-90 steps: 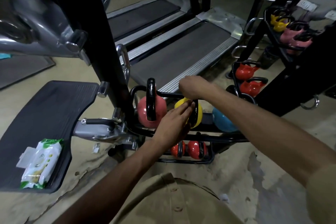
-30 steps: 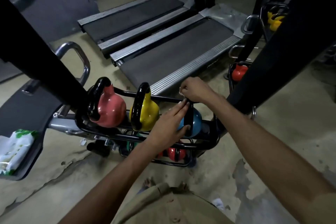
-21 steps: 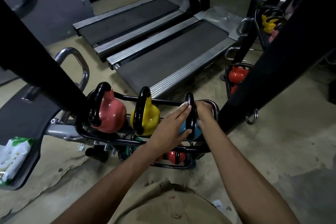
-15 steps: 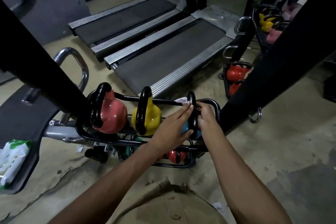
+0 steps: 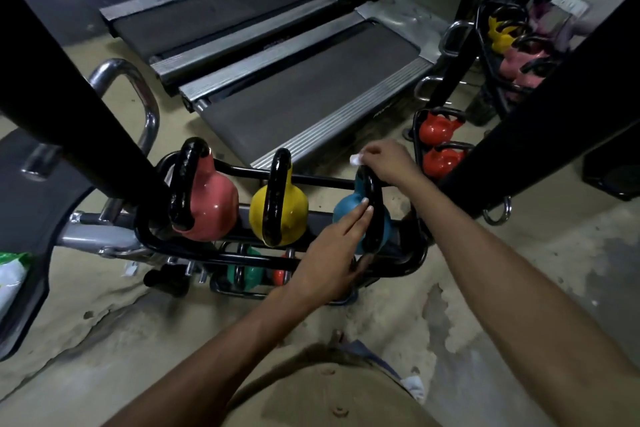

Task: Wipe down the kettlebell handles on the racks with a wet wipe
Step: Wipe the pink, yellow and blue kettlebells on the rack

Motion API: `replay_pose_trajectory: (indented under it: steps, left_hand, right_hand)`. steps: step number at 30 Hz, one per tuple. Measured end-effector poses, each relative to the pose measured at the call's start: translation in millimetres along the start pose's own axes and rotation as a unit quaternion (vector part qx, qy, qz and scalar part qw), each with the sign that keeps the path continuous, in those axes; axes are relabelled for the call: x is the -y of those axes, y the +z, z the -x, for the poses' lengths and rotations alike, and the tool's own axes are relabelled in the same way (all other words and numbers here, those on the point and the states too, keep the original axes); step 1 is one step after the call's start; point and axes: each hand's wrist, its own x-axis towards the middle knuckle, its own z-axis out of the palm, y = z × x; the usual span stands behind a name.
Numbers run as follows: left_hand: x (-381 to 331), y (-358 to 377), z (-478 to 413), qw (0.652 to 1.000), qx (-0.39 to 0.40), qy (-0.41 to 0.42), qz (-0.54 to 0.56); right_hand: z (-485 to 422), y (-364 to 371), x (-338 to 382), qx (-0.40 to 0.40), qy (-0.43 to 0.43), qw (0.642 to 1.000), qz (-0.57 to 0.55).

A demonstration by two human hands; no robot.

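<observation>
Three kettlebells with black handles sit on the top tier of a low black rack (image 5: 242, 257): pink (image 5: 211, 208), yellow (image 5: 287, 211) and blue (image 5: 348, 215). My right hand (image 5: 384, 163) pinches a small white wet wipe (image 5: 356, 159) at the top of the blue kettlebell's black handle (image 5: 372, 215). My left hand (image 5: 332, 253) lies with straight fingers against the blue bell and the handle's side. Smaller green and red kettlebells sit on the lower tier, partly hidden.
A black machine beam (image 5: 79, 114) crosses at left, another (image 5: 554, 87) at right. Two treadmills (image 5: 294, 90) lie behind the rack. A wipes pack (image 5: 10, 281) lies on a black platform at far left. More racks with red (image 5: 438, 135), yellow and pink kettlebells stand at right.
My right hand has risen from the side of the blue kettlebell's handle to its top, with the wipe. My left hand has slid lower along the bell.
</observation>
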Motion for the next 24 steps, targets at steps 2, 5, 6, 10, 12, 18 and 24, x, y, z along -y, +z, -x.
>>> replay_pose_trajectory:
  steps: [2, 5, 6, 10, 12, 18, 24]
  left_hand:
    - [1, -2, -2, 1.000, -0.008, 0.006, -0.009]
    - [0, -3, -1, 1.000, -0.011, 0.006, -0.014]
    - [0, -3, -1, 1.000, -0.010, 0.004, -0.019]
    - [-5, 3, 1, 0.999, -0.021, -0.013, -0.023]
    - [-9, 5, 2, 0.999, -0.023, -0.026, -0.018]
    - [-13, 8, 0, 0.998, -0.032, -0.047, -0.030]
    - [-18, 14, 2, 0.997, -0.035, -0.070, 0.000]
  right_hand:
    - [-12, -8, 22, 0.102, -0.056, 0.978, 0.172]
    - [-13, -5, 51, 0.211, -0.128, 0.875, 0.417]
    - [-12, -2, 57, 0.217, -0.134, 0.849, 0.463]
    - [-16, 3, 59, 0.182, -0.129, 0.848, 0.481]
    - [-23, 3, 50, 0.144, -0.104, 0.877, 0.446]
    - [-6, -10, -10, -0.052, -0.011, 0.995, 0.081]
    - [33, 30, -37, 0.007, 0.281, 0.720, -0.634]
